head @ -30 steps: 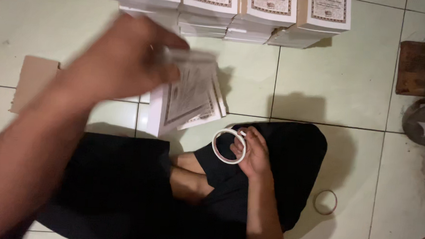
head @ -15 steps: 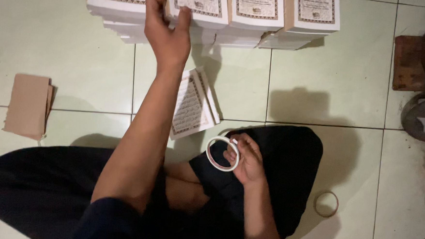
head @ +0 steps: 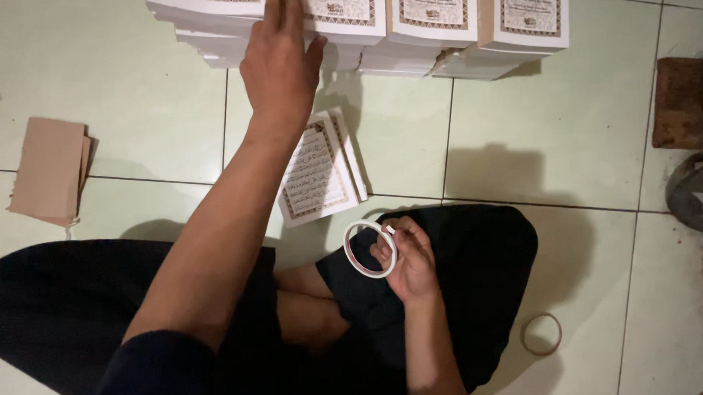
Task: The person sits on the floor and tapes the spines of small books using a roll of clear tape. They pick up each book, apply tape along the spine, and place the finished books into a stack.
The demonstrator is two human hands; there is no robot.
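Your left hand (head: 281,61) is stretched out to the top of the frame, fingers flat and together, resting on the row of stacked white booklets (head: 353,13) there; it presses on the stack rather than closing around anything. Your right hand (head: 407,260) sits low, just right of centre over your lap, fingers curled around a thin white tape ring (head: 370,249), with what looks like the loose end pinched at the top.

Between the two hands, a small bundle of booklets (head: 321,170) lies on the tiled floor (head: 530,151), tilted, its patterned cover up; whether tape already runs round it cannot be told. As a judgement, the work looks to be midway: several neat stacks are lined up along the top edge, one bundle lies apart, and the tape is at hand.

At lower right a second, brownish ring (head: 541,334) lies on the floor, well apart from your hands. At the left edge sits a plain tan stack of card (head: 48,170).
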